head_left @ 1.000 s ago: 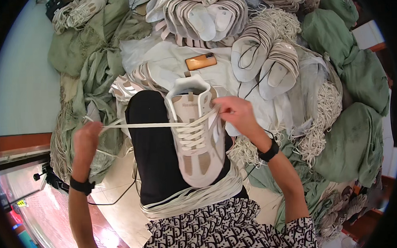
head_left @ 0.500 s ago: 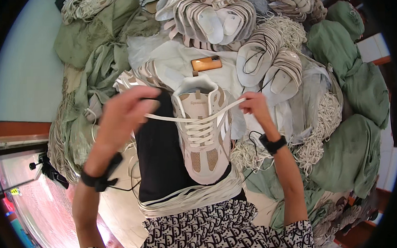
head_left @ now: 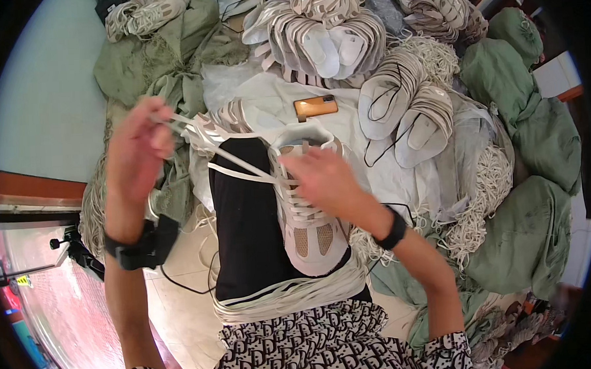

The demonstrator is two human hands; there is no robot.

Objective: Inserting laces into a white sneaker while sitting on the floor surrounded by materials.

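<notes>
the left hand (head_left: 139,148) pinches a pale lace (head_left: 245,163) that slants from its fingertips to the shoe (head_left: 314,240). the shoe lies right of that grip, directly under the right hand (head_left: 325,180), its toe toward the wearer. whether the right fingers clasp anything, i cannot tell. beyond the right hand lies 1 orange phone (head_left: 316,106).

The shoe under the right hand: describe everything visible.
The shoe looks off-white, with two tan mesh panels near its toe. It rests upright on black cloth, toe near, collar far. Pale lace criss-crosses its front and slants up to the left hand. The blurred right hand hides its upper lacing; contact is unclear.
</notes>
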